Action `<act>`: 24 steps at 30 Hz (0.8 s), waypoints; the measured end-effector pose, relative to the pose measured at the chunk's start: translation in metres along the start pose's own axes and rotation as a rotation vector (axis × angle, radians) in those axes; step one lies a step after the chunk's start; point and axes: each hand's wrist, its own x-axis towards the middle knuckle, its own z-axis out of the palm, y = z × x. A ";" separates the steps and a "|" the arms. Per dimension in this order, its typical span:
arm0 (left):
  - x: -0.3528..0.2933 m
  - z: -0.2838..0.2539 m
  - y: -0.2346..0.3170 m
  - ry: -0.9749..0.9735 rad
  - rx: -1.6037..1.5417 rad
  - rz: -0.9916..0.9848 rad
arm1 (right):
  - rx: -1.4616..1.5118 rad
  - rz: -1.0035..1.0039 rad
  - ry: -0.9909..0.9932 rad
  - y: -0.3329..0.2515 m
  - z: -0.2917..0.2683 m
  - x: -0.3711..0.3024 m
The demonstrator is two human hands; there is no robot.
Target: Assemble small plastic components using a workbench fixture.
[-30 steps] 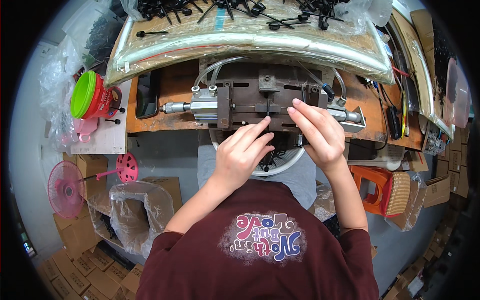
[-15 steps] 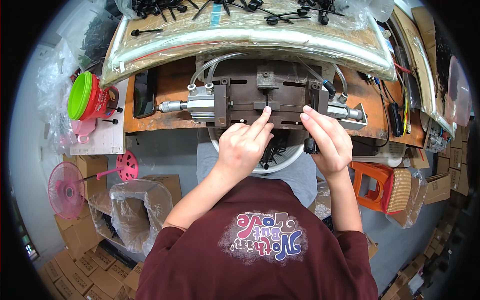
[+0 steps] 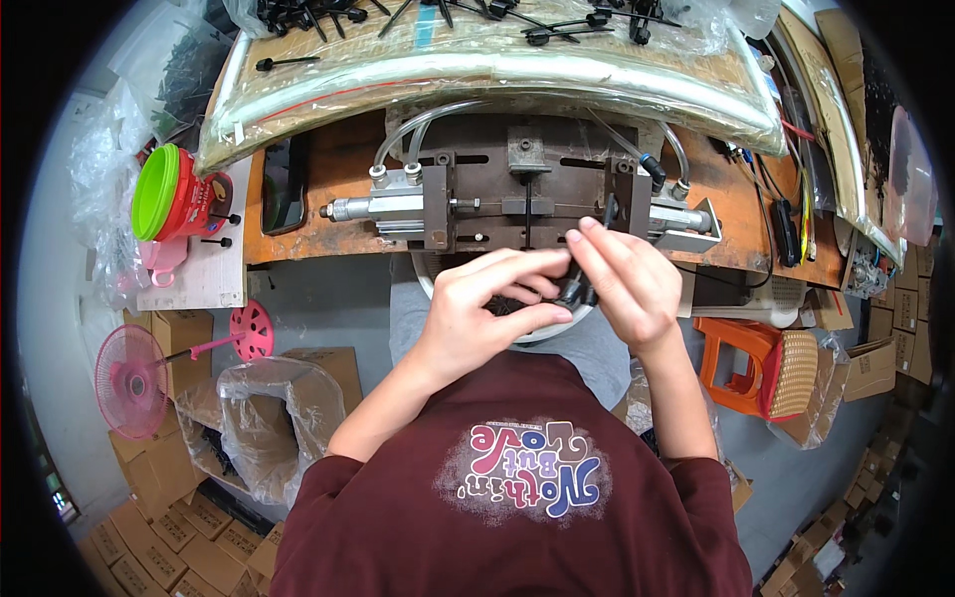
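My right hand (image 3: 634, 289) is closed around several black plastic stems (image 3: 572, 291). One dark stem tip pokes up past its fingertips. Beside it, my left hand (image 3: 492, 301) has thumb and fingers apart around the lower ends of these stems; whether it touches them I cannot tell. Ahead of both hands lies a dark metal fixture (image 3: 487, 139) with a pneumatic cylinder at each side. A single thin black stem (image 3: 528, 214) lies lengthwise in the small block at its middle, untouched by either hand.
A plastic-wrapped shelf (image 3: 477, 85) with loose black stems overhangs the orange-brown bench (image 3: 338, 169). A white basket (image 3: 428, 279) sits under my hands. The left side holds a red and green bucket (image 3: 164, 194) and a phone (image 3: 286, 184); an orange stool (image 3: 741, 368) stands right.
My left hand has drawn back from the fixture's middle block, its fingers spreading toward the stems in my right hand. My right hand has shifted left and tilted them. The fixture's stem is now uncovered.
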 end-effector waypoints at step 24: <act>0.007 -0.003 -0.036 0.069 1.054 0.418 | 0.207 0.264 0.051 -0.016 -0.002 -0.010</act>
